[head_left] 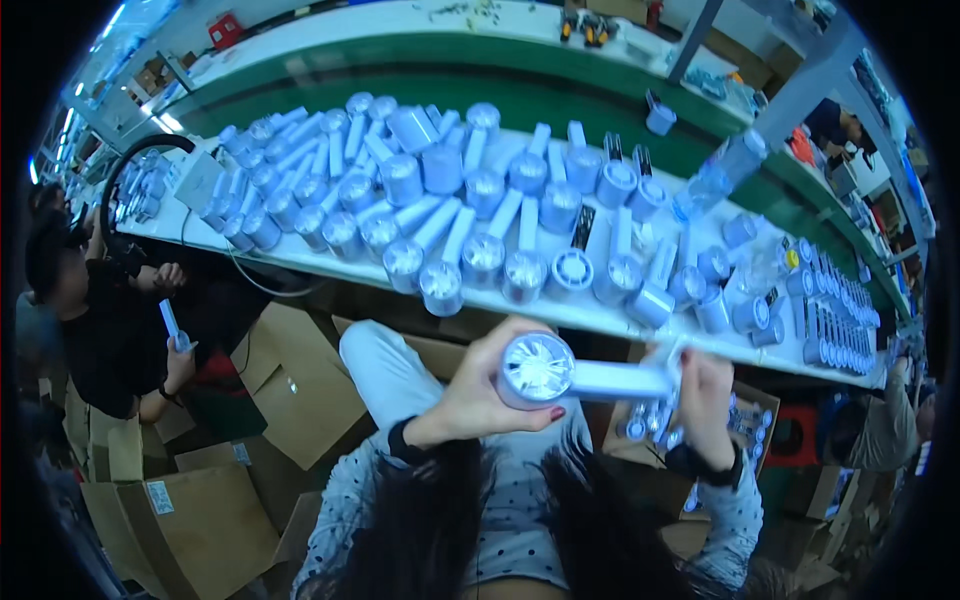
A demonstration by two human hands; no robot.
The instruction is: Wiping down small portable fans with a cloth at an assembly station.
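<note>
My left hand (478,392) is wrapped round the round head of a pale handheld device (618,380). The head has a clear cover with a shiny, rayed silver face, and a straight handle points right from it. At the handle's far end my right hand (706,392) is curled and blurred by motion. A whitish piece shows at its fingertips; I cannot make out what it is or whether it belongs to the handle. The device is above my lap, in front of the bench.
Many similar devices (483,255) cover the white bench (350,268). A clear plastic bottle (722,172) leans behind them. Open cardboard boxes (205,530) stand at lower left, and a box of parts (765,415) at right. A person (100,310) at left holds a similar device.
</note>
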